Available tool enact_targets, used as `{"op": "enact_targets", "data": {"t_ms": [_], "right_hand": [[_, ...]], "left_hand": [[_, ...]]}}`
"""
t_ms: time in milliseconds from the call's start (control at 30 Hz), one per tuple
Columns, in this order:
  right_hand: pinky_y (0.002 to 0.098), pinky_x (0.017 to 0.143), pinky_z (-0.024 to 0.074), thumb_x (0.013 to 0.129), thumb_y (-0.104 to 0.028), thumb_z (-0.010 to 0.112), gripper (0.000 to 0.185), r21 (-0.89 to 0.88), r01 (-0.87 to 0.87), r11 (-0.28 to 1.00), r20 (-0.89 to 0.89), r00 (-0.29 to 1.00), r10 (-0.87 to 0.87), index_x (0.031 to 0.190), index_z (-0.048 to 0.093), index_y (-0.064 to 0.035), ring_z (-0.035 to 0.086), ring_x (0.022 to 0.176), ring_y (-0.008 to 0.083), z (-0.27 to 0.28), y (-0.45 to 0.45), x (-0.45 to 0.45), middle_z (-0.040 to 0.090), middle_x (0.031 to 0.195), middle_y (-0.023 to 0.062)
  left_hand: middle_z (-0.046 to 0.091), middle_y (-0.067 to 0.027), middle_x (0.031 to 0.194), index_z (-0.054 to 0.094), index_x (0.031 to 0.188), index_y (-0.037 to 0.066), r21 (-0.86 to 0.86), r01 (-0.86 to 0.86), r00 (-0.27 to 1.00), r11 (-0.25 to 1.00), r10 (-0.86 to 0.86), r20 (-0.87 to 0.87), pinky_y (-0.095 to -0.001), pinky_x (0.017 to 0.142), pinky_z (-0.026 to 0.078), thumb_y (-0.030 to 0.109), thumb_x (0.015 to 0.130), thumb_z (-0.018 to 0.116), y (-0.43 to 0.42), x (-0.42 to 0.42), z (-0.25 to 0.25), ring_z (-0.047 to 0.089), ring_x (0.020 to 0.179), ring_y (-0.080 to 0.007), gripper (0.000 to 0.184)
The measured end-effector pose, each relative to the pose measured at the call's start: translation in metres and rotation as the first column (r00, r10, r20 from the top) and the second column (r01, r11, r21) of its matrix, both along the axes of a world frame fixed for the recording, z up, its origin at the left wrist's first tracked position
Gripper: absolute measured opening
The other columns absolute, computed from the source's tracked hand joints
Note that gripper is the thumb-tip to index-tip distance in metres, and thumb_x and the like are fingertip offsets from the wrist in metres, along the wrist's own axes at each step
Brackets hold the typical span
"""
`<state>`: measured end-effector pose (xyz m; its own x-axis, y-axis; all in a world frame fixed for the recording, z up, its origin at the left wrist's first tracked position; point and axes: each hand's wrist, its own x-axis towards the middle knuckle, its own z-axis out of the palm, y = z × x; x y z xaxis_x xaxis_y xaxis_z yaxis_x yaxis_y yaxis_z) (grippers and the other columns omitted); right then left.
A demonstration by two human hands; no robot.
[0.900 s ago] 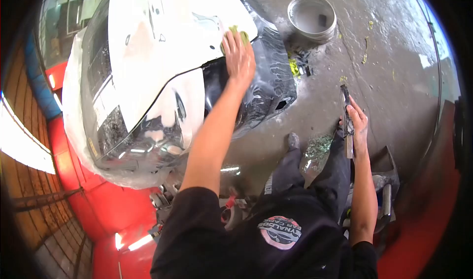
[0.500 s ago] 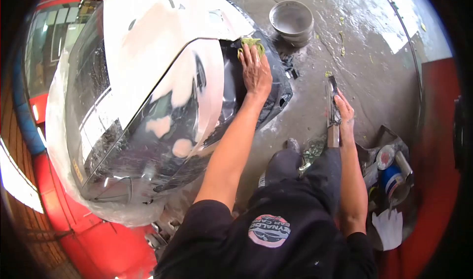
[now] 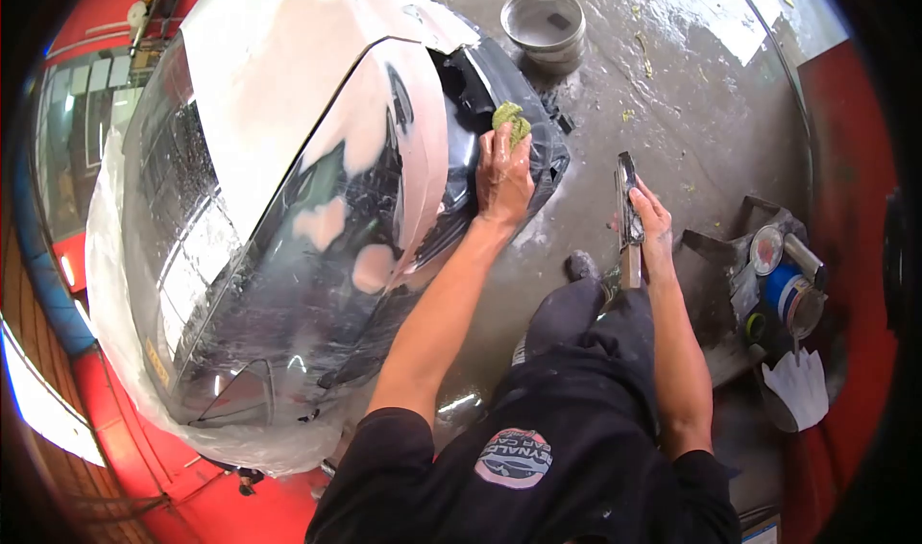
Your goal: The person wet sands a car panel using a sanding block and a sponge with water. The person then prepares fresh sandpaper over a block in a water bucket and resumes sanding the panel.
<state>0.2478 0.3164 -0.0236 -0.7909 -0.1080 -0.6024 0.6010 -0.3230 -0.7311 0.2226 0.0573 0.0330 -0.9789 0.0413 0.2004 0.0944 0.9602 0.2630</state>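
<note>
My left hand [image 3: 504, 179] is closed around a crumpled yellow-green cloth [image 3: 511, 123], which sticks out beyond the fingertips. That hand is over the black front part [image 3: 471, 88] of the car; whether it touches the surface I cannot tell. My right hand [image 3: 652, 232] grips a long narrow block [image 3: 630, 222], dark toward its far end and pale brown toward my body, held above my right leg. The car body [image 3: 288, 54] has white paint with pinkish sanded patches, and the wet, dark fender area [image 3: 355, 193] carries pale patches too.
A grey bucket [image 3: 545, 49] of murky liquid stands on the wet floor, a small dark square piece in it. To the right, a cluttered stand [image 3: 720, 256] carries a blue can [image 3: 789, 290] and other containers. Clear plastic sheeting [image 3: 110, 285] edges the car. A cable [image 3: 783, 64] crosses the floor.
My left hand has drawn back toward me, and its fingers, flat on the cloth before, are now bunched around it. The right hand still holds the block. The view has shifted slightly.
</note>
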Motion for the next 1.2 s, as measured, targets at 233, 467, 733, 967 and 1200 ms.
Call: {"op": "enact_targets", "data": {"t_ms": [233,467,733,967,1200], "right_hand": [[0.0281,0.1,0.0492,0.1,-0.027,0.074,0.059,0.047,-0.095,0.994,-0.065,0.993,0.098,0.15,0.058,0.0016,0.065,0.106,0.0119,-0.014,-0.017,-0.015,0.073,0.111,0.0039],[0.0371,0.098,0.0502,0.091,-0.038,0.081,0.062,0.414,-0.246,0.876,-0.224,0.906,0.36,0.144,0.067,-0.0092,0.064,0.112,0.0269,0.003,-0.05,-0.059,0.063,0.122,0.0186],[0.0443,0.096,0.0523,0.088,-0.035,0.082,0.058,0.569,-0.164,0.805,-0.482,0.727,0.489,0.139,0.07,-0.011,0.062,0.112,0.0398,0.021,-0.101,-0.11,0.06,0.123,0.0254],[0.0502,0.1,0.0507,0.09,-0.034,0.081,0.057,0.63,-0.144,0.763,-0.539,0.625,0.564,0.143,0.066,-0.0191,0.057,0.121,0.0443,0.013,-0.142,-0.141,0.056,0.132,0.0281],[0.0511,0.097,0.0507,0.09,-0.031,0.08,0.053,0.669,-0.053,0.741,-0.601,0.548,0.582,0.141,0.068,-0.0191,0.057,0.116,0.0461,0.012,-0.185,-0.165,0.054,0.13,0.0311]], "left_hand": [[0.061,-0.018,0.131,0.076,0.119,0.003,-0.089,0.079,0.978,0.993,-0.094,-0.187,-0.0445,0.101,0.054,-0.007,0.075,0.07,0.009,-0.017,0.11,0.057,0.12,-0.0389,0.045],[0.062,-0.0119,0.138,0.072,0.13,0.018,-0.268,-0.098,0.932,0.958,-0.006,-0.363,-0.0448,0.109,0.053,0.001,0.092,0.069,-0.074,-0.079,0.216,0.058,0.128,-0.0313,0.042],[0.066,-0.0184,0.13,0.075,0.13,0.009,-0.117,-0.259,0.948,0.959,0.23,-0.218,-0.0451,0.106,0.05,0.019,0.1,0.06,-0.199,-0.16,0.223,0.064,0.122,-0.0366,0.034],[0.065,-0.0193,0.129,0.074,0.129,0.009,-0.138,-0.313,0.935,0.94,0.279,-0.218,-0.0459,0.108,0.047,0.026,0.102,0.058,-0.198,-0.162,0.215,0.062,0.121,-0.0382,0.035],[0.067,-0.0184,0.133,0.071,0.134,0.01,-0.171,-0.269,0.949,0.948,0.23,-0.214,-0.0408,0.109,0.046,0.024,0.105,0.057,-0.22,-0.175,0.214,0.064,0.123,-0.0336,0.035]]}}
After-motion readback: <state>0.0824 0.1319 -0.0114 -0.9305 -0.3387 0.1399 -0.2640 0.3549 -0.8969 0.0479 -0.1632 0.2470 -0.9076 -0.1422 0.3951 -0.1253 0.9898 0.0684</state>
